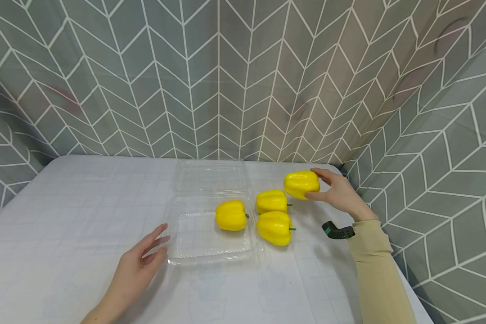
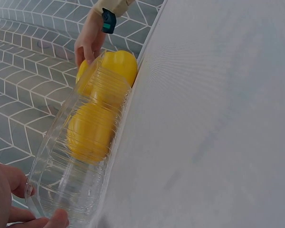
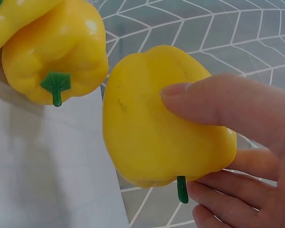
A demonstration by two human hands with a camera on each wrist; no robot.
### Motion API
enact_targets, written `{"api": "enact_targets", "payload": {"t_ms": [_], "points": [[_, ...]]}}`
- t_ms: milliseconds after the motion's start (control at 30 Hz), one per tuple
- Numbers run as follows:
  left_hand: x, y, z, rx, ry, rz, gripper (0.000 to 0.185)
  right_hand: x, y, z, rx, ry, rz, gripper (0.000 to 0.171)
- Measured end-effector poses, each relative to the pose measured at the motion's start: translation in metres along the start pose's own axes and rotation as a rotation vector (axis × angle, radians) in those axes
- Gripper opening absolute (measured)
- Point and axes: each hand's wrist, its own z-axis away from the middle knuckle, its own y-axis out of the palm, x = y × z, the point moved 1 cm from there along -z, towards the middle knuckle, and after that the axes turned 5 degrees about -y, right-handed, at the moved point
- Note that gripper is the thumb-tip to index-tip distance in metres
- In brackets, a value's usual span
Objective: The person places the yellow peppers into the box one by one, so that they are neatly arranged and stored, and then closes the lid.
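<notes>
Four yellow bell peppers are in view. My right hand (image 1: 313, 183) grips one pepper (image 1: 301, 183) at the table's back right, thumb (image 3: 213, 102) on its side and fingers under it near the green stem. Two more peppers (image 1: 271, 201) (image 1: 274, 227) lie on the table just right of an open clear plastic clamshell box (image 1: 194, 252). A fourth pepper (image 1: 231, 215) sits inside the box's tray, at its right side. My left hand (image 1: 162, 240) lies with straight fingers against the tray's front-left corner (image 2: 42, 209).
The box's clear lid (image 1: 210, 176) lies flat behind the tray. A white checked cloth (image 1: 73, 211) covers the table. Grey chevron-patterned walls (image 1: 429, 157) close in behind and to the right, near the held pepper. A black-and-green band (image 1: 338, 231) sits on my right wrist.
</notes>
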Motion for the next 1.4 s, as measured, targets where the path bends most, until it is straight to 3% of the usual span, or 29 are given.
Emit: {"api": "enact_targets", "payload": {"t_ms": [967, 1400], "points": [[0.0, 0.0, 0.001, 0.017, -0.001, 0.0, 0.051, 0.034, 0.005, 0.005, -0.053, -0.088, 0.046, 0.083], [0.001, 0.0, 0.0, 0.011, 0.003, -0.015, 0.05, 0.057, 0.017, 0.006, -0.078, -0.208, 0.035, 0.079]]}}
